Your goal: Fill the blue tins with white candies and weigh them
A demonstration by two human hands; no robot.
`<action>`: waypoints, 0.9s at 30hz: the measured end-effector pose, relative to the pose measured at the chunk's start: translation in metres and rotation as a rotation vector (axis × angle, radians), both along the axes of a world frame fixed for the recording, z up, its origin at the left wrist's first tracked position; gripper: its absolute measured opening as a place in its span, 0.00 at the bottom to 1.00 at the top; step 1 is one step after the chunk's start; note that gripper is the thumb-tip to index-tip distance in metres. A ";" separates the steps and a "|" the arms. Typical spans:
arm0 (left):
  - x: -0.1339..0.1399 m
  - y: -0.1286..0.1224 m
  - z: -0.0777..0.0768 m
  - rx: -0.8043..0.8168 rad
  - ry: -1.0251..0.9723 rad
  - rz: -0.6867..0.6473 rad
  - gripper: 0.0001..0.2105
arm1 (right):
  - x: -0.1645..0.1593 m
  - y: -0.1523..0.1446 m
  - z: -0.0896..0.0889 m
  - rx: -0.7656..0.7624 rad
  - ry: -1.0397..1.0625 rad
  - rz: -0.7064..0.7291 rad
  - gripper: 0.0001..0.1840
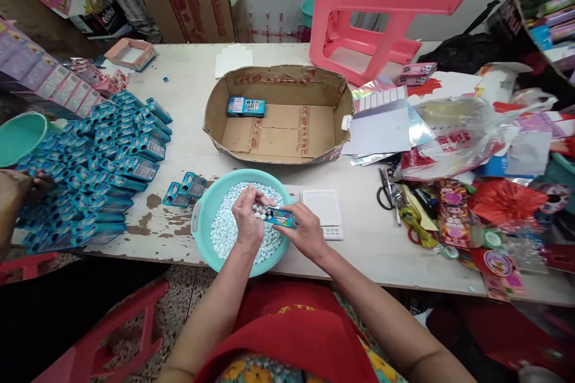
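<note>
My right hand is closed on a small blue candy box, held tilted over the basin with its end toward my other hand. Cupped at that end, my left hand holds several white candies. Below both hands is a turquoise basin with a layer of small white candies. Two blue boxes lie on the table just left of the basin. In the cardboard tray behind it, a few more blue boxes sit at the left end.
A big pile of blue boxes covers the left, where another person's hand reaches in. A white scale stands right of the basin. Scissors, plastic bags and packaging crowd the right. A pink stool rests on the table behind.
</note>
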State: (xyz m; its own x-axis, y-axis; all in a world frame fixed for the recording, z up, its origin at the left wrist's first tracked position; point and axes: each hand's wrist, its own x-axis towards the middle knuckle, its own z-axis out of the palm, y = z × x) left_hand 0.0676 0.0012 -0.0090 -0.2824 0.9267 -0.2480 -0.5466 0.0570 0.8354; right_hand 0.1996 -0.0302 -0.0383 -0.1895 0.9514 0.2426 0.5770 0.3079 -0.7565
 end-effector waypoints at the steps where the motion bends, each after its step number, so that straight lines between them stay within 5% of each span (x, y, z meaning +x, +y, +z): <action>1: 0.000 0.000 -0.001 0.000 -0.001 -0.011 0.13 | 0.000 0.001 0.000 -0.003 -0.006 0.003 0.18; 13: 0.009 0.008 -0.002 0.048 0.058 -0.081 0.12 | 0.001 0.011 -0.006 -0.017 0.014 -0.008 0.19; 18: -0.008 0.021 -0.002 0.042 0.074 0.007 0.12 | 0.019 0.011 0.004 -0.028 0.134 -0.054 0.18; 23: -0.043 0.021 -0.033 -0.173 0.161 0.009 0.13 | 0.064 0.006 0.011 -0.024 0.206 -0.234 0.16; 27: -0.057 0.006 -0.063 -0.345 0.234 -0.021 0.14 | 0.100 0.009 -0.013 -0.021 0.159 -0.347 0.16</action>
